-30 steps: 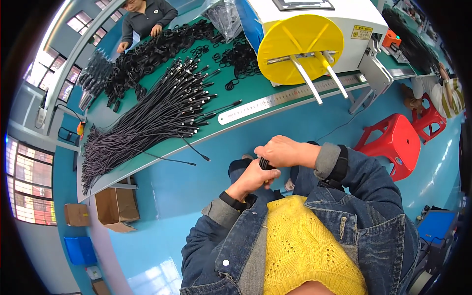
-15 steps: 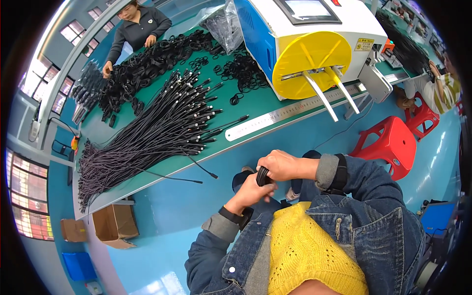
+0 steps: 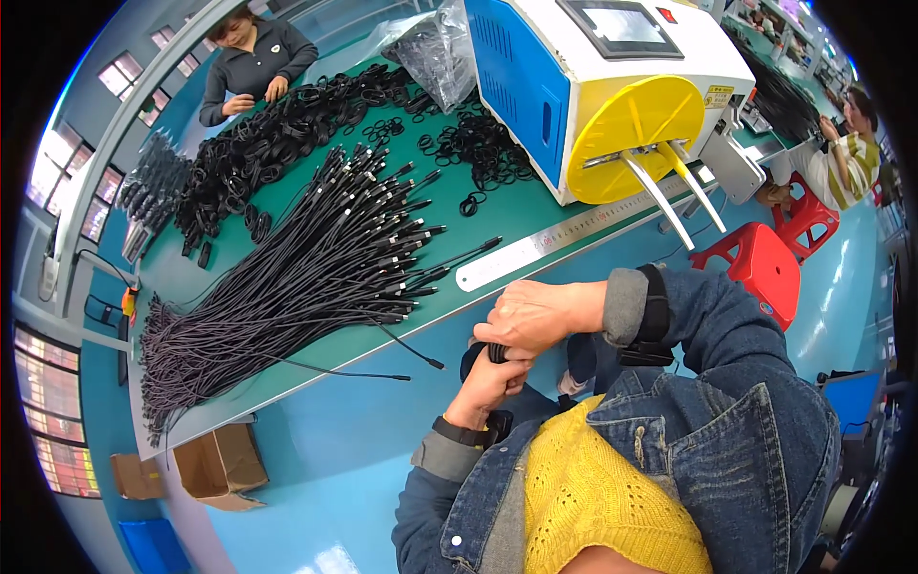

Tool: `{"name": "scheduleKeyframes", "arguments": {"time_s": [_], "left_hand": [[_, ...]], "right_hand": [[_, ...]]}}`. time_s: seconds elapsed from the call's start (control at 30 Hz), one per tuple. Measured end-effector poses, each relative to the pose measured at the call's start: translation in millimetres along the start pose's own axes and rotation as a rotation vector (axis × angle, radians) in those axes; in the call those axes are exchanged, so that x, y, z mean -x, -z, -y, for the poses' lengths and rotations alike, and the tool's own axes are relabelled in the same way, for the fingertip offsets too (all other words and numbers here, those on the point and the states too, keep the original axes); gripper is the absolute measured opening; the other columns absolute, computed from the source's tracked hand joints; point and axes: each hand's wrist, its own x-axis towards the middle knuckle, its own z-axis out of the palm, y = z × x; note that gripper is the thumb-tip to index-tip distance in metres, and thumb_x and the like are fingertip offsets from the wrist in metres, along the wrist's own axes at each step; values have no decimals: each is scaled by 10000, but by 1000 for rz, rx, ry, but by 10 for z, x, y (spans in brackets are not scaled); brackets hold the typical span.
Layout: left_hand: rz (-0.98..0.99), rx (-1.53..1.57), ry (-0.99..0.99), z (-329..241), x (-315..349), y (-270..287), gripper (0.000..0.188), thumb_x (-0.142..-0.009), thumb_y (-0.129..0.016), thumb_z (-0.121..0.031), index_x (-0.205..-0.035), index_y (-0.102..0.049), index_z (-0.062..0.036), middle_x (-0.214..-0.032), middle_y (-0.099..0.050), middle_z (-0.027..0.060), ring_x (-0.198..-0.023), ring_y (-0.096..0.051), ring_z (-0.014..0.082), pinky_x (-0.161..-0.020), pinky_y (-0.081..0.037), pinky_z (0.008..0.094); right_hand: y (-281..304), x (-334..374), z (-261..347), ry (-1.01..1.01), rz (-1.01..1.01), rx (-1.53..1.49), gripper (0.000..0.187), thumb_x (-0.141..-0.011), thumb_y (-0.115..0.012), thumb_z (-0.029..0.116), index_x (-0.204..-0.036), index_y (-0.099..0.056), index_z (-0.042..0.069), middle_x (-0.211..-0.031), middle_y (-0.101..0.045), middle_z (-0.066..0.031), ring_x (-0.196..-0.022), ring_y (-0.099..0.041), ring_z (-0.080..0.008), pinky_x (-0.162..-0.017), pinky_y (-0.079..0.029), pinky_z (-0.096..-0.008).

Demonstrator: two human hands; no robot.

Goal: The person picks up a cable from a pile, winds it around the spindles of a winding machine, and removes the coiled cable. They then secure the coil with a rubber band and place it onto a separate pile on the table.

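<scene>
My left hand [image 3: 486, 386] is closed around the lower part of a small coil of black cable [image 3: 496, 353]. From above, my right hand [image 3: 535, 314] wraps over the same coil, its fingers curled against those of the left. Most of the coil is hidden between the two hands, which are held in front of my body, off the table's front edge. Beyond them on the green table lies a big bundle of loose black cables [image 3: 287, 287] with plugs at their right ends. A steel ruler [image 3: 507, 263] lies along the front edge.
A blue and white machine [image 3: 535, 96] with a yellow disc [image 3: 631, 143] and two prongs stands on the table [image 3: 449, 215]. Coiled black cables [image 3: 277, 134] are heaped behind; a person [image 3: 256, 62] sits there. Red stools [image 3: 755, 273] stand right, a cardboard box [image 3: 220, 464] lower left.
My right hand has shifted left and down over the coil, now covering most of it. The left hand's fingers have closed tighter. The person across the table has brought both hands together.
</scene>
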Motion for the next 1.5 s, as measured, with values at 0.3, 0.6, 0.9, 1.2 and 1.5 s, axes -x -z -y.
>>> {"name": "scheduleKeyframes", "arguments": {"time_s": [0.3,0.6,0.9,1.2,1.5], "left_hand": [[-57,147,-211,-110,82,16,131,-784,-567,-48,-864,-465,-66,-635,-409,0,-514,-379,79,-438,-302,216],[-129,196,-279,-169,-64,-103,118,-789,-564,-68,-867,-476,-75,-650,-417,3,-514,-378,82,-443,-308,214],[-163,194,-317,-211,-200,-494,92,-802,-567,-74,-843,-486,-85,-648,-431,-12,-503,-397,74,-436,-317,216],[-273,215,-461,-80,-172,-525,96,-829,-581,-116,-859,-498,-81,-666,-446,-14,-517,-413,76,-453,-339,217],[-174,16,-327,100,-279,-795,124,-857,-566,-159,-874,-495,-58,-690,-441,5,-543,-404,77,-471,-347,220]], "right_hand": [[-53,-225,-1295,-625,-716,-1,146,-738,-571,139,-849,-634,67,-773,-591,-109,-809,-586,-302,-690,-474,-396],[-236,-95,-1560,-892,-796,-424,111,-783,-573,153,-823,-609,56,-844,-563,-115,-815,-568,-320,-686,-450,-385],[-303,-116,-1520,-684,-840,34,162,-831,-565,195,-822,-575,34,-660,-522,-56,-672,-541,-196,-585,-423,-357],[-103,570,-356,-702,-559,-1666,144,-793,-643,190,-833,-638,52,-584,-449,45,-493,-382,-40,-396,-264,-214],[-408,1220,69,-667,-361,-1994,107,-816,-620,142,-840,-600,39,-669,-516,8,-535,-405,-49,-445,-297,-181]]}}
